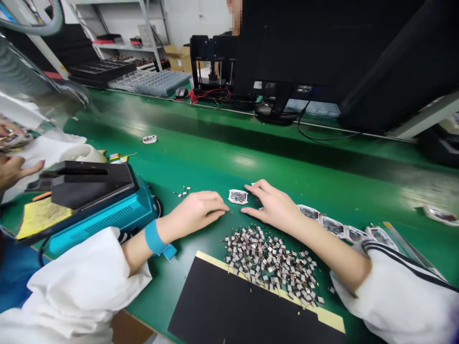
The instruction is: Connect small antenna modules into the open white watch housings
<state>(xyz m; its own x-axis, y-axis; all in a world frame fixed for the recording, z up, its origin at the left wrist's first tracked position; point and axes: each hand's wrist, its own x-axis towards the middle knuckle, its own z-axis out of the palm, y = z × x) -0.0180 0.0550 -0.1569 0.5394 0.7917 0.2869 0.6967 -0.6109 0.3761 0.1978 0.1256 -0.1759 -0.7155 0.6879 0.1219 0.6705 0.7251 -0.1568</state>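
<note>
Head view: the white-framed circuit board (238, 196) lies between my hands; my right hand (271, 203), at its three o'clock, is spread; my left hand (198, 211), at eight, bunches its fingertips, whether on anything I can't make out; the board looks light, stiff, fragile, best pinched edgewise

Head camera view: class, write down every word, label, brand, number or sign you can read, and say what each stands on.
No text can be read anywhere in this view.
White label low on the black monitor: too small to read.
Pale marks by the monitor's stand: too small and blurred.
White-framed circuit board: any markings too small to read.
</note>
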